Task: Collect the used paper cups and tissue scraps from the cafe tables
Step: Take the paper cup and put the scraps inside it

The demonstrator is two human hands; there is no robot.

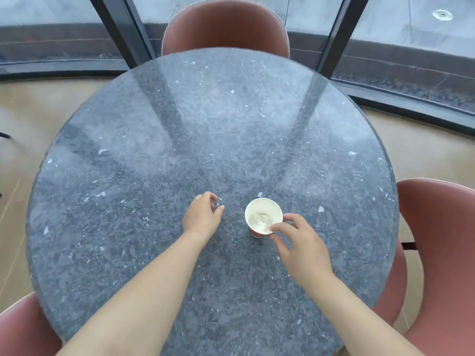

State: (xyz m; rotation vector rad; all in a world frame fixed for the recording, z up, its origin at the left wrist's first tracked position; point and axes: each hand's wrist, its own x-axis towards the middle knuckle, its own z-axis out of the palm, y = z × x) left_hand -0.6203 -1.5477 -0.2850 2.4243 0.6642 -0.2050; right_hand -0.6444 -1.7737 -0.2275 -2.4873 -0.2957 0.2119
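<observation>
My right hand [299,244] pinches the near rim of the paper cup [262,209], one fingertip hooked just inside it. My left hand [203,214] rests just to the left of the cup, apart from it, its fingers loosely curled with thumb and forefinger slightly parted. The cup stands upright on the near-middle of the round grey stone table [231,111] with a crumpled tissue [261,219] inside, and reddish chairs [226,24] stand around the table before a glass wall.
</observation>
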